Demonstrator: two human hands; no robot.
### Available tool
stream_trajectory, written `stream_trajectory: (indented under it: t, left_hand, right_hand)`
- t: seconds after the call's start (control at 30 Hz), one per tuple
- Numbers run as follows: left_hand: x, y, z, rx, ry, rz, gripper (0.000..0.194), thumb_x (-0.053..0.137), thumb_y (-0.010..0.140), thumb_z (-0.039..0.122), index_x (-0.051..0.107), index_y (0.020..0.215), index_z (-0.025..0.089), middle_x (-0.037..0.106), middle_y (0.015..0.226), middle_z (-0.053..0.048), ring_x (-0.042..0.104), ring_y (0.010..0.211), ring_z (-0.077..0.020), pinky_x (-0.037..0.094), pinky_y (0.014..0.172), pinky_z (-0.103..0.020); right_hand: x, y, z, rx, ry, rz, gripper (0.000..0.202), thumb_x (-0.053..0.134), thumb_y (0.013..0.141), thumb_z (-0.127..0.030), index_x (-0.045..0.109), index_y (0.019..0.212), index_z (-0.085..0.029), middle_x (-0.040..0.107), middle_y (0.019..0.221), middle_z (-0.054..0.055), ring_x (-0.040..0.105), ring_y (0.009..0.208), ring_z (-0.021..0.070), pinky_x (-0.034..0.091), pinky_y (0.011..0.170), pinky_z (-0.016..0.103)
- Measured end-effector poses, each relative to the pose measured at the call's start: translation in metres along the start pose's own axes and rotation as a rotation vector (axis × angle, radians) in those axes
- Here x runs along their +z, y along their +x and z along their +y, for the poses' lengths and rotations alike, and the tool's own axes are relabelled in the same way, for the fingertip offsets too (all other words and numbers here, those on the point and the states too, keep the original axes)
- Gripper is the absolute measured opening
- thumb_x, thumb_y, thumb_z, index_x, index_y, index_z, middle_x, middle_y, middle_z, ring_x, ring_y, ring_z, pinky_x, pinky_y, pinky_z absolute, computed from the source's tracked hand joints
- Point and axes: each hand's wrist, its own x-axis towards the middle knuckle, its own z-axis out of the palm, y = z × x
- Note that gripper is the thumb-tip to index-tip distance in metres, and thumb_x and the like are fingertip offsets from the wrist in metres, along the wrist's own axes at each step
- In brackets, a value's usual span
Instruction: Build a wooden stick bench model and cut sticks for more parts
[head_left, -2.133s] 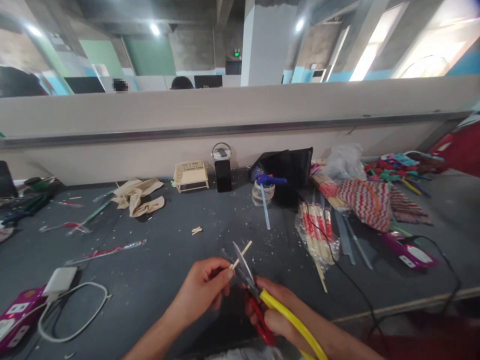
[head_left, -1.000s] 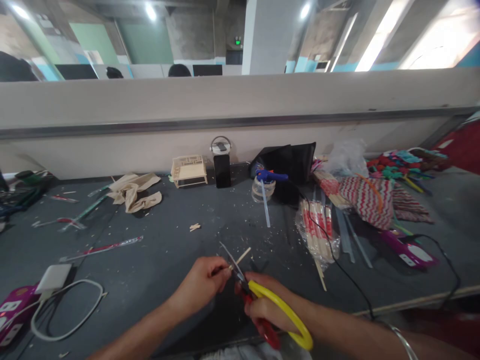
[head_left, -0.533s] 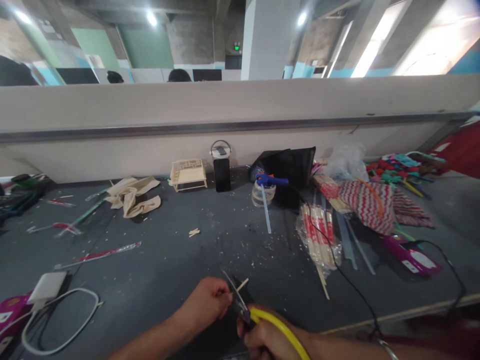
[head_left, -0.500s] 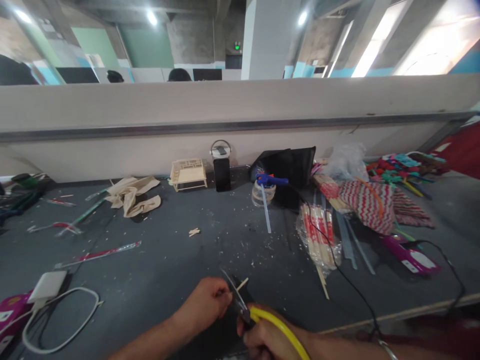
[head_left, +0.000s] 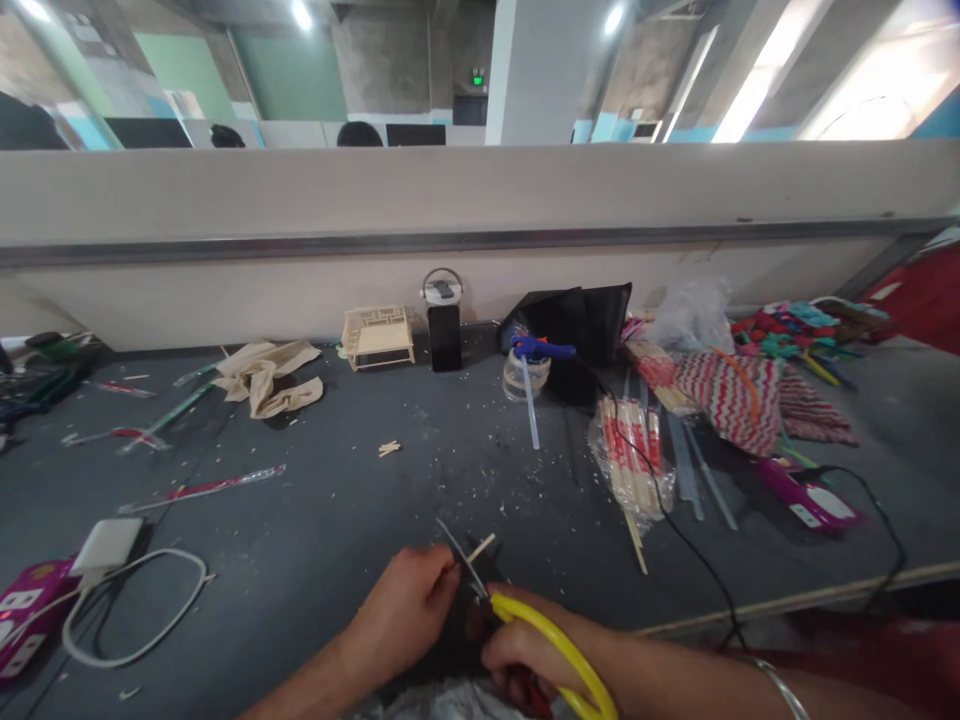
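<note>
My right hand (head_left: 525, 645) is closed around yellow-handled scissors (head_left: 566, 645) near the front of the dark table. Their blades point up and to the left, reaching beside the fingers of my left hand (head_left: 401, 605). A pale thin wooden stick (head_left: 482, 547) crosses behind the blades, its far end sticking out to the right. My left fingers are pinched together on the near end of this stick, which they mostly hide. Further back lie a few short cut stick pieces (head_left: 389, 448), close together.
A miniature wooden bench (head_left: 379, 340) and a phone (head_left: 445, 338) stand by the back partition. A blue glue gun (head_left: 543, 347) rests on a clear round container (head_left: 517, 380). Packaged sticks (head_left: 632, 450) and a black cable lie right; a white charger (head_left: 109, 546) and purple power strip (head_left: 34, 610) lie left.
The scissors have closed somewhat and turned slightly, with their blades now nearly together across the stick. Both hands stay close together; the whole view has shifted slightly.
</note>
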Motion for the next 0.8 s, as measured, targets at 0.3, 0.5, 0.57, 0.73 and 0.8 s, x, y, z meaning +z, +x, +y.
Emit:
stream_trajectory:
  t: [0.3,0.5,0.57,0.73,0.8]
  left_hand:
    - [0.008,0.005,0.001,-0.106,-0.21,-0.048,0.03,0.041,0.082,0.033,0.053,0.062,0.015,0.043,0.058,0.004,0.039,0.058,-0.011,0.027,0.052,-0.022]
    - [0.014,0.007,0.002,-0.152,-0.18,-0.065,0.027,0.04,0.081,0.03,0.052,0.061,0.016,0.043,0.058,0.003,0.038,0.058,-0.0115,0.028,0.052,-0.022]
    - [0.012,0.009,0.006,-0.123,-0.118,-0.095,0.025,0.04,0.08,0.026,0.052,0.061,0.016,0.047,0.058,0.002,0.041,0.059,-0.012,0.029,0.054,-0.023]
    - [-0.015,0.011,0.012,-0.018,-0.107,-0.157,0.023,0.042,0.081,0.025,0.052,0.061,0.018,0.053,0.059,0.001,0.046,0.059,-0.0121,0.032,0.055,-0.023]
    - [-0.03,0.013,0.01,-0.025,-0.217,-0.09,0.026,0.042,0.084,0.03,0.05,0.063,0.018,0.05,0.055,0.003,0.045,0.054,-0.0109,0.033,0.053,-0.022]
  right_hand:
    - [-0.002,-0.005,0.008,-0.027,0.053,0.019,0.028,0.042,0.049,-0.015,0.046,0.076,-0.021,0.039,0.04,-0.01,0.034,0.033,0.0064,0.022,0.035,0.018]
    - [0.006,0.0,0.02,-0.157,0.155,0.089,0.021,0.044,0.049,-0.016,0.046,0.069,-0.02,0.036,0.042,-0.01,0.029,0.036,0.0048,0.019,0.035,0.018]
    - [0.009,0.005,0.026,-0.158,0.169,0.116,0.019,0.044,0.05,-0.017,0.045,0.068,-0.02,0.034,0.041,-0.011,0.028,0.036,0.0049,0.017,0.035,0.018]
    - [-0.001,0.003,0.029,-0.135,0.094,0.096,0.022,0.047,0.055,-0.018,0.051,0.076,-0.02,0.036,0.044,-0.01,0.03,0.036,0.006,0.02,0.036,0.018]
    - [-0.015,-0.006,0.024,-0.133,-0.054,0.095,0.025,0.047,0.063,-0.02,0.054,0.087,-0.022,0.039,0.047,-0.009,0.033,0.036,0.0068,0.025,0.039,0.019]
